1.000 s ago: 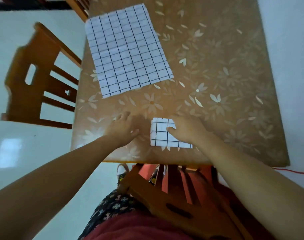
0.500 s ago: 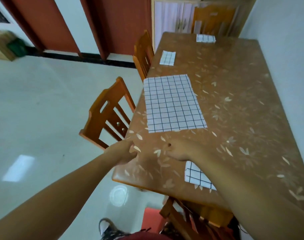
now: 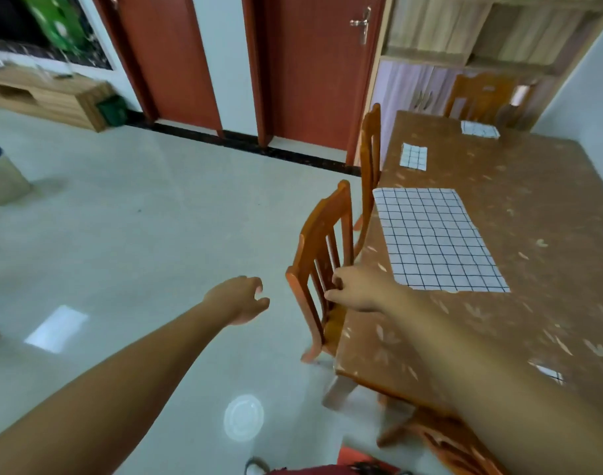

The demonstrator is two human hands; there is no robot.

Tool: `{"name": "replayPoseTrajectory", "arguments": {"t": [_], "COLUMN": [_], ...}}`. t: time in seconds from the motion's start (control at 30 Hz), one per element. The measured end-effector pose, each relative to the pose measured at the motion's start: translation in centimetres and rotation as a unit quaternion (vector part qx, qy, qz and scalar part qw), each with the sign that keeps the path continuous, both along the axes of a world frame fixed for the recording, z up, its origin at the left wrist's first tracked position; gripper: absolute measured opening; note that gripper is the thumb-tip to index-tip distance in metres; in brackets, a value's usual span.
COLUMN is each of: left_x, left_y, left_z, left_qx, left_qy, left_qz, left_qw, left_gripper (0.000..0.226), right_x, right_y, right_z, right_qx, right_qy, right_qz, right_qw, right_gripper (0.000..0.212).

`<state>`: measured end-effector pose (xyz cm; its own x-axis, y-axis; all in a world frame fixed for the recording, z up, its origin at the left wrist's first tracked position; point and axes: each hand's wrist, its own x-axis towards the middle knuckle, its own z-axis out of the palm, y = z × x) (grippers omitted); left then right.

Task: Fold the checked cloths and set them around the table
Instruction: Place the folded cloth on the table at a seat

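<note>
An unfolded checked cloth lies flat near the left edge of the brown flowered table. Two folded checked cloths lie farther back, one by the left edge and one at the far end. A third folded cloth peeks out from behind my right forearm at the near end. My left hand hangs over the floor, fingers loosely curled, holding nothing. In front of the near chair's back is my right hand, also loosely curled and holding nothing; whether it touches the chair is unclear.
A wooden chair stands tucked at the table's left side, another behind it, one at the far end and one at the near end. Pale open floor spreads left. Red doors and a low cabinet line the far wall.
Both hands have left the small folded cloth at the near end. The view has swung up and left along the table's left side, and both hands now reach toward the near chair.
</note>
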<state>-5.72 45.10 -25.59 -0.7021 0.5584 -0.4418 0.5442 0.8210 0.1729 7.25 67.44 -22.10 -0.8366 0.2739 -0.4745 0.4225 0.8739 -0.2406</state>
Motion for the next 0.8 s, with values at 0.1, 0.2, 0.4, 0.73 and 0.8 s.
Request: {"name": "replayPoseTrajectory", "arguments": {"t": [0.1, 0.2, 0.4, 0.73, 0.8], "left_x": [-2.8, -5.7, -11.9, -26.5, -30.0], "left_y": [-4.4, -7.7, -12.2, -12.1, -10.9], "left_z": [0.1, 0.2, -0.1, -1.2, -0.8], "left_qx": [-0.001, 0.002, 0.0, -0.033, -0.042], "left_qy": [-0.005, -0.005, -0.005, 0.002, 0.002], "left_qz": [0.023, 0.048, 0.094, 0.117, 0.117], "left_qw": [1.0, 0.999, 0.996, 0.993, 0.992], "left_gripper": [0.049, 0.048, 0.048, 0.049, 0.049], "right_x": [-3.6, -7.5, -15.2, -32.2, -35.9], "right_y": [-3.7, -6.7, -9.3, -8.5, -7.3], "right_z": [0.6, 0.9, 0.8, -3.0, -3.3], "right_qx": [-0.011, -0.008, 0.006, -0.026, -0.024], "right_qy": [0.004, 0.012, -0.001, -0.024, -0.03], "right_qz": [0.021, 0.044, 0.088, 0.108, 0.11], "right_qw": [1.0, 0.999, 0.996, 0.993, 0.993], "right_gripper": [0.036, 0.046, 0.057, 0.054, 0.053]}}
